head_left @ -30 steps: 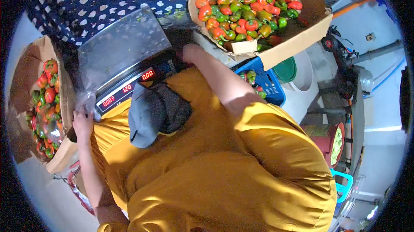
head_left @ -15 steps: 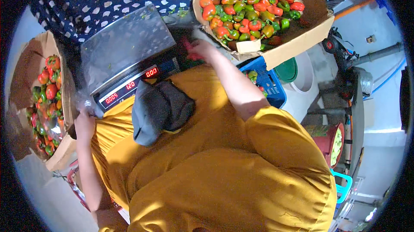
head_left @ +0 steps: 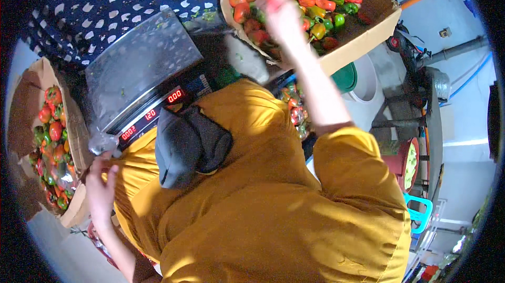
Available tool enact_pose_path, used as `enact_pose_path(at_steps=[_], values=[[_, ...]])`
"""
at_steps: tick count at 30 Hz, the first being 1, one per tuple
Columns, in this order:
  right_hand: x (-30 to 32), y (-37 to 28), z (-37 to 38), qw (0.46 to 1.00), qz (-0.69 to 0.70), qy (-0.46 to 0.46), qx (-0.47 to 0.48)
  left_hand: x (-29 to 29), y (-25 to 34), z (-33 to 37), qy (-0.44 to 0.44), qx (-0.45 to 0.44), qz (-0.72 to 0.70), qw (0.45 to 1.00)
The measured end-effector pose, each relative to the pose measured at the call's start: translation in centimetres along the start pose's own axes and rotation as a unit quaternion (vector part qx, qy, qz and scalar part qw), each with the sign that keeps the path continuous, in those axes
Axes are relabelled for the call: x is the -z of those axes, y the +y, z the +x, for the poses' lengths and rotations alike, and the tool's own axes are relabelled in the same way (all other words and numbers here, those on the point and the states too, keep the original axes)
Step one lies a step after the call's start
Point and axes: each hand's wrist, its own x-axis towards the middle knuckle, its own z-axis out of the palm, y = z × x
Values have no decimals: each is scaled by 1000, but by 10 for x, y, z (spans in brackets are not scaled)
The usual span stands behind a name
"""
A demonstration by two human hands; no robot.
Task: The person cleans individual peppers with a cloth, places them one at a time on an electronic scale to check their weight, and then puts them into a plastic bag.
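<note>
My right hand (head_left: 286, 25) reaches over the cardboard box of small red and green peppers (head_left: 318, 6) at the upper right. Motion smears its fingers; a reddish patch shows at their tips, and I cannot make out whether they grip a pepper. At the left, my left hand (head_left: 100, 185) has its thumb and fingers apart, just below a crumpled clear plastic bag (head_left: 103, 142). That bag lies beside the front left corner of a digital scale (head_left: 142, 120), whose metal platform (head_left: 144, 59) carries only small scraps.
Another cardboard box (head_left: 76, 125) of peppers, some under clear plastic, stands at the far left. A crate with peppers (head_left: 294, 106) sits partly behind my right arm. Beyond it are a green lid (head_left: 345, 77) and a white bucket (head_left: 368, 80). A grey-black cap (head_left: 192, 146) is before my chest.
My right hand has gone from beside the scale up and right over the pepper box. My left hand has moved slightly down, away from the plastic bag, its fingers spreading. The whole view has shifted a little.
</note>
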Motion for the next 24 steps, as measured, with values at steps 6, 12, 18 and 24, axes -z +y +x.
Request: enact_pose_path(at_steps=[6, 12, 18, 24], values=[[136, 218, 128, 800, -575, -91, -143, -58, 57, -16, -134, -63, -215, 965], [110, 246, 128, 815, -444, -99, -358, -97, 83, -10, -137, -107, -73, 982], [125, 210, 100, 833, -426, -7, -354, -98, 75, -3, -22, -207, -84, 974], [79, 62, 68, 980, -170, 106, -2, -69, 47, -1, 131, -33, -593, 793]])
